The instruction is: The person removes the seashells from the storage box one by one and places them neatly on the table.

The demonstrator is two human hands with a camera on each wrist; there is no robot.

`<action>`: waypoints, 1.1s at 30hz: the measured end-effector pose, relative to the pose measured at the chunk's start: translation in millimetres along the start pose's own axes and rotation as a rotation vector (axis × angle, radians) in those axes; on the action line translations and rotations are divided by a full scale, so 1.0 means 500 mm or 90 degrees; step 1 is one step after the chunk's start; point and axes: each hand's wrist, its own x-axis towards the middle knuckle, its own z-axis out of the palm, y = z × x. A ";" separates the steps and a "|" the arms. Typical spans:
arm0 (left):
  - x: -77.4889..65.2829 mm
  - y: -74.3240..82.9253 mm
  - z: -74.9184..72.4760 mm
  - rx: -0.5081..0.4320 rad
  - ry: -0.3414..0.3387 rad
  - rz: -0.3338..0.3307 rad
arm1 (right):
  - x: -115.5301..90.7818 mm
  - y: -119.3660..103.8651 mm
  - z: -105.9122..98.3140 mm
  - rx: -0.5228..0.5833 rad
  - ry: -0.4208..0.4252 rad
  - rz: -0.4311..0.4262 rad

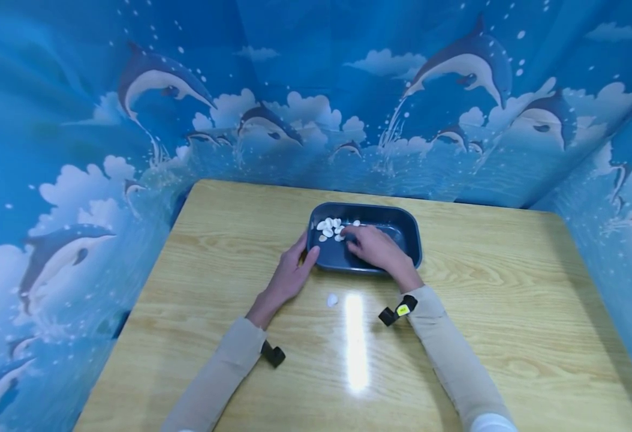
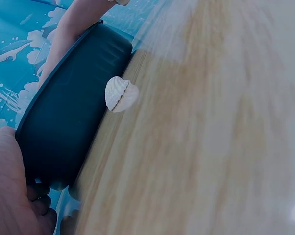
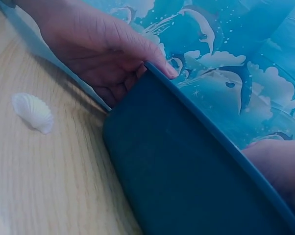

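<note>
- We see the left hand gripping the left end of the dark blue plastic tray, thumb at the rim, probably to steady it.
- The right hand reaches inside, fingers bent down at the white seashells; we cannot tell whether they pinch one.
- Those seashells lie mostly toward the tray's left end; only the head view shows us them, as the tray's wall hides them from both wrist cameras.
- In front, a lone ribbed shell rests on the wooden table; the wrist views give us its ridges, lost from above.
- Behind stands a dolphin-printed backdrop.
</note>
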 end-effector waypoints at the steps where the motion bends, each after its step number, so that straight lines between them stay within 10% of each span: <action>1: 0.001 0.000 0.000 0.001 -0.001 -0.001 | 0.001 0.000 0.000 0.001 0.004 -0.004; 33: -0.003 0.002 0.002 0.002 0.005 -0.010 | 0.004 -0.001 -0.006 0.048 -0.055 -0.044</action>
